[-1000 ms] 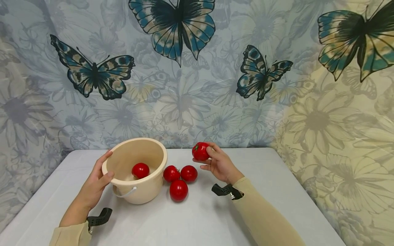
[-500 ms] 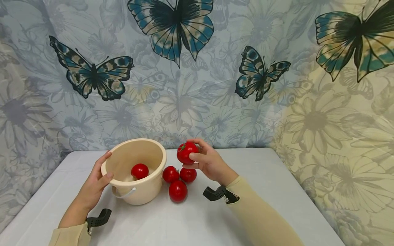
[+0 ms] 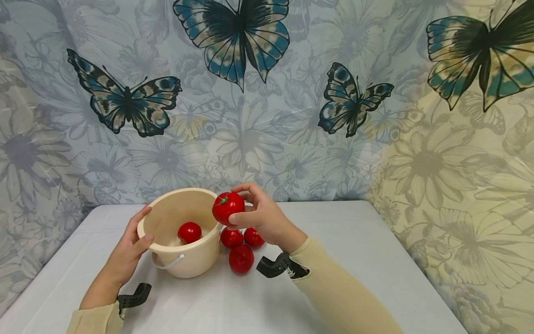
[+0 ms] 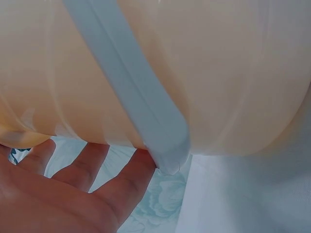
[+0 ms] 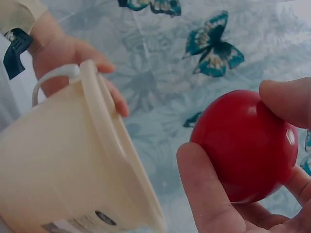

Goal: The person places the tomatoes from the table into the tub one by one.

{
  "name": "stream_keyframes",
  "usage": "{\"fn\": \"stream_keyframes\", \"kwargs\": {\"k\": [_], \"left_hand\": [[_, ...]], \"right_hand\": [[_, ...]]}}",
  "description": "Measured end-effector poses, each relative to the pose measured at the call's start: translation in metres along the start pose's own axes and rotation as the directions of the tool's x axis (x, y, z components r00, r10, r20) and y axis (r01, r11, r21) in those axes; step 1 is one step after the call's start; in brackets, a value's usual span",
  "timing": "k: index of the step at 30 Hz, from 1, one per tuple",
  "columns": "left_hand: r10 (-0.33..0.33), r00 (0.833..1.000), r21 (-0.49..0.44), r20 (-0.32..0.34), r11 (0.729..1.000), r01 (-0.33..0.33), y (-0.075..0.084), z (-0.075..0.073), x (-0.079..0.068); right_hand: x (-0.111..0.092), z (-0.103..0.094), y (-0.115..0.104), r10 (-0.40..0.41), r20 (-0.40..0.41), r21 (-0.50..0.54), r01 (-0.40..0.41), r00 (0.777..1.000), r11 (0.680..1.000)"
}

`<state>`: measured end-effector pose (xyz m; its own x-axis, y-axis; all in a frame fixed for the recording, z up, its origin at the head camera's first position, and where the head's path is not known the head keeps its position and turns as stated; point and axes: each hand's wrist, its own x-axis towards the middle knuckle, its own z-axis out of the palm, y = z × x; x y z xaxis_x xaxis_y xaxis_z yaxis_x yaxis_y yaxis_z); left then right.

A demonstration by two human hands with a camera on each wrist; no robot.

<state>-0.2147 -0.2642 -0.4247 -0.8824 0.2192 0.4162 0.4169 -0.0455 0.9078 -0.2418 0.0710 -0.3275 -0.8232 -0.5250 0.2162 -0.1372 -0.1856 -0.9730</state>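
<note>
Evidently the left hand (image 3: 127, 253) grips the cream bucket (image 3: 192, 262) by its left rim, thumb over the lip and fingers along the outside, most likely to steady it and keep its mouth accessible. Inside lies the lone tomato (image 3: 189, 232), low in the bucket, and the pale handle (image 3: 173, 263) hangs down the near side, probably left there because it stays out of the opening. At the bucket's right rim comes the held tomato (image 3: 228, 208), raised off the table with its green stem facing left; just below and beside the bucket sit the rear-left tomato (image 3: 231, 237), the front tomato (image 3: 241, 259) and the rear-right tomato (image 3: 253, 237), clustered within easy reach. Farthest right, the right hand (image 3: 264, 213) grasps the held tomato between thumb and fingers, around its side, a hold that seems meant to keep its underside free. As for what is obscured, the left wrist view shows mostly bucket wall and handle, cutting off the thumb; the bucket's floor is partly concealed, and the right hand overlaps the rear-right tomato. Whether the held tomato is above the opening or just outside it is hard to tell, and the label (image 5: 92, 222) on the bucket is unreadable.
</note>
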Motion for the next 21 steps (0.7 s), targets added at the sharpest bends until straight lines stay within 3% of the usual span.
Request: {"fn": "stream_keyframes", "kwargs": {"k": [8,21], "left_hand": [[-0.004,1.000,-0.005,0.000,1.000,0.004,0.000,0.000,0.000],[0.001,1.000,-0.001,-0.001,1.000,-0.001,-0.001,-0.001,0.000]], "right_hand": [[0.007,0.022,0.001,0.042,0.011,-0.135,-0.041,0.999,0.990],[0.018,0.041,0.012,0.024,-0.025,-0.356,-0.031,0.999,0.934]]}}
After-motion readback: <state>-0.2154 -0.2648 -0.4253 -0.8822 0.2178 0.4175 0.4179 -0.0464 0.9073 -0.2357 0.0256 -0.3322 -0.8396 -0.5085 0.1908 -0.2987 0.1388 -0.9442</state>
